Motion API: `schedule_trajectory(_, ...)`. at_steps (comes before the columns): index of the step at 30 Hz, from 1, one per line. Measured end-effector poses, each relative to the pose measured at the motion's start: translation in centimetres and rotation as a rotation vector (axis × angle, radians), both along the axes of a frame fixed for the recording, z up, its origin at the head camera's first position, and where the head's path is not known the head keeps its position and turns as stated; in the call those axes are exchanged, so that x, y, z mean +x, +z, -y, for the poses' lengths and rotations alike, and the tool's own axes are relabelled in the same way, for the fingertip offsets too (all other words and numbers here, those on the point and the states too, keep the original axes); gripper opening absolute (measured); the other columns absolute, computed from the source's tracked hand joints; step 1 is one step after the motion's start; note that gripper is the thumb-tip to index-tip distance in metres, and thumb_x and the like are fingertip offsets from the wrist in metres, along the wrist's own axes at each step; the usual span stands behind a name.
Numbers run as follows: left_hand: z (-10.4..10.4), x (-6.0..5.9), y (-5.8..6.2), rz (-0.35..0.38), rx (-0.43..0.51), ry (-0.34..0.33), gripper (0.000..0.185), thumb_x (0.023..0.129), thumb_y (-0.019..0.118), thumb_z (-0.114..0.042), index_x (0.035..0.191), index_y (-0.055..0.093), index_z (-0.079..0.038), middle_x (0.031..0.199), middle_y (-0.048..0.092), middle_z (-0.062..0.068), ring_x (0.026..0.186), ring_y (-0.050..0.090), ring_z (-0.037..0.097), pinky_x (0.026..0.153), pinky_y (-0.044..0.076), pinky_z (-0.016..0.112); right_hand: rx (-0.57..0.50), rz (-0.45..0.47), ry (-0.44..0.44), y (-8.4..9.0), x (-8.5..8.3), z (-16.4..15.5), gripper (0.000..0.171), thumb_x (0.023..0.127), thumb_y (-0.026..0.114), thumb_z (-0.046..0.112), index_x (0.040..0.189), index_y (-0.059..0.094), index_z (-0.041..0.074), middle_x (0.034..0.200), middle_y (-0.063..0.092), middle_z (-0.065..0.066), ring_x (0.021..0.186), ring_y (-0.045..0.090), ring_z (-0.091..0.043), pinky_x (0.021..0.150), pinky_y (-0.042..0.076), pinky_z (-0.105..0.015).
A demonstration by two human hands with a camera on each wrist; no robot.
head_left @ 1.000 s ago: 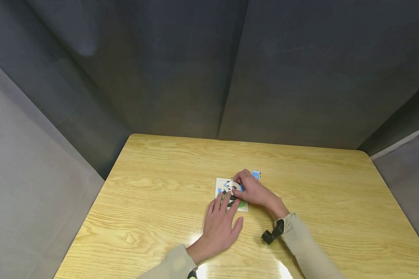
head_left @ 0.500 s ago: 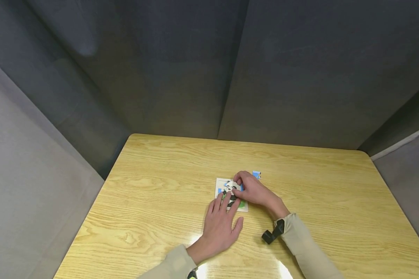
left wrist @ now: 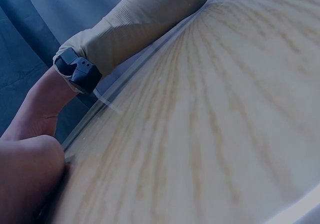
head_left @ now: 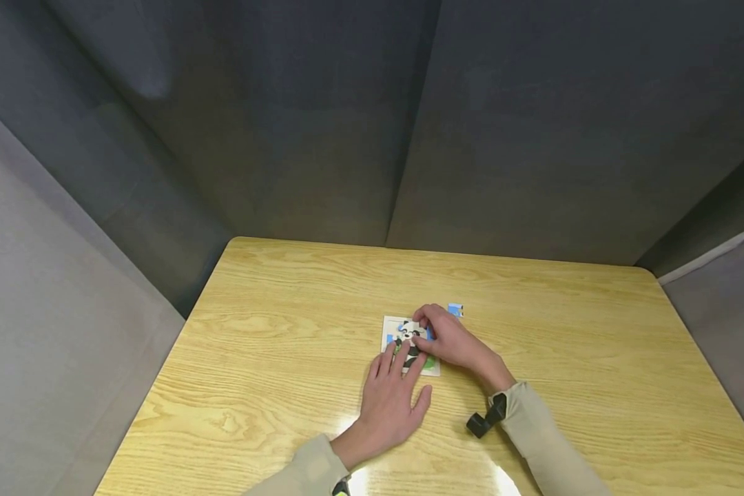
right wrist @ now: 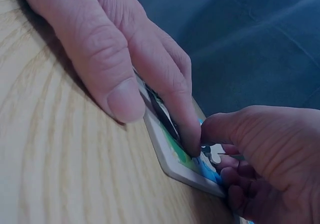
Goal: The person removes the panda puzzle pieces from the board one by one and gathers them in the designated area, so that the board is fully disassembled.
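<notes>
Nearest the person, the left hand (head_left: 392, 403) lies flat on the table (head_left: 273, 358), its straight fingers (right wrist: 167, 88) pressing the near edge of the panda puzzle (head_left: 409, 344) so the board stays put. Just beyond, the right hand (head_left: 451, 341) curls over the puzzle's right side and seems to pinch a small piece (right wrist: 216, 155) over the board; to seat it well, the piece should probably be kept level, lined up with its gap and pressed straight down while the left hand holds firm. Farther off, a loose blue piece (head_left: 456, 311) lies on the table just beside the puzzle's far right corner.
</notes>
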State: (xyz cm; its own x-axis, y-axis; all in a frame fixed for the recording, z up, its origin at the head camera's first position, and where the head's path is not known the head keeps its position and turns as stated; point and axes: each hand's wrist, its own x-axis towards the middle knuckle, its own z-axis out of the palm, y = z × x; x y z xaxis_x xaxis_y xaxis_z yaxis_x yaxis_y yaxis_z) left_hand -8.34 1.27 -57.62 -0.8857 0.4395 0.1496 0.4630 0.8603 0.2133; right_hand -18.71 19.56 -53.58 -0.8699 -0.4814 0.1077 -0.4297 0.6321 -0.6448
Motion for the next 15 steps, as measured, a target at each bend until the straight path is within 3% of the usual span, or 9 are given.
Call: schedule_trajectory(15,0.08,0.16,0.31,-0.017,0.038,-0.011,0.058,0.108,0.039,-0.051,0.16,0.043,-0.025,0.167,0.033,0.013,0.155,0.025,0.04,0.119,0.03,0.055,-0.049,-0.039,-0.026,-0.95,-0.21,-0.41,0.029,0.092,0.082,0.016,0.115,0.073,0.002,0.094,0.066,-0.004,0.07,0.051,-0.009,0.063,0.045,-0.026)
